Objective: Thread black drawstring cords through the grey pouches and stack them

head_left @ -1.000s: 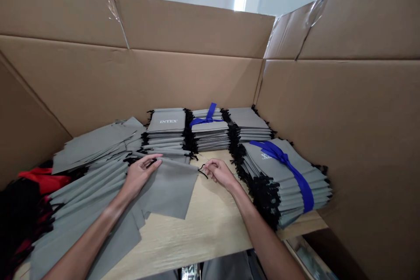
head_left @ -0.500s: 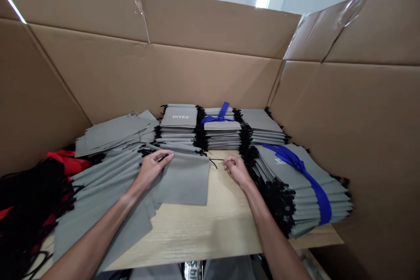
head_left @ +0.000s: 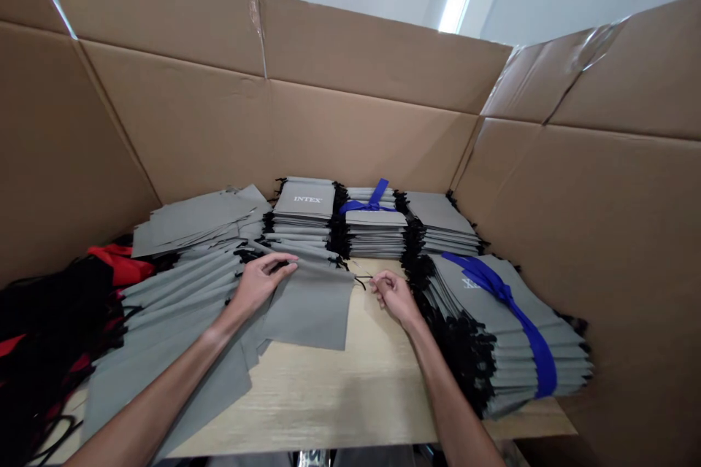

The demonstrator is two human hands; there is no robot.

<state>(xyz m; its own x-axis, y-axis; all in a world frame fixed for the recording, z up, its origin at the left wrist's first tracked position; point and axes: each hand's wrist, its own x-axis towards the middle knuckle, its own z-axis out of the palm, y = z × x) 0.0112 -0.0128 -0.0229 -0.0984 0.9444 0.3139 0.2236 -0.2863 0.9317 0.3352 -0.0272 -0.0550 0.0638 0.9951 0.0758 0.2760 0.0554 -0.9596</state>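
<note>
A flat grey drawstring bag [head_left: 315, 310] lies in front of me, its upper edge pinched by my left hand [head_left: 266, 281] between thumb and fingers. From the bag's top right corner a short black cord [head_left: 362, 279] sticks out. My right hand [head_left: 391, 294] is closed in a pinch at the far end of that cord. Under and beside my left forearm spreads a fanned pile of grey bags [head_left: 180, 321] with black cords along their edges.
Stacked grey bags [head_left: 304, 208] line the back, one bundle tied with blue ribbon [head_left: 375, 201]. A larger tied bundle [head_left: 526, 321] sits at right. Black and red material [head_left: 55, 321] heaps at left. Cardboard walls [head_left: 361, 131] surround the wooden tabletop [head_left: 328, 408].
My right hand is slightly closer to the bag's corner, and less cord shows between them. The bag's right side tilts a little. The whole view has shifted slightly.
</note>
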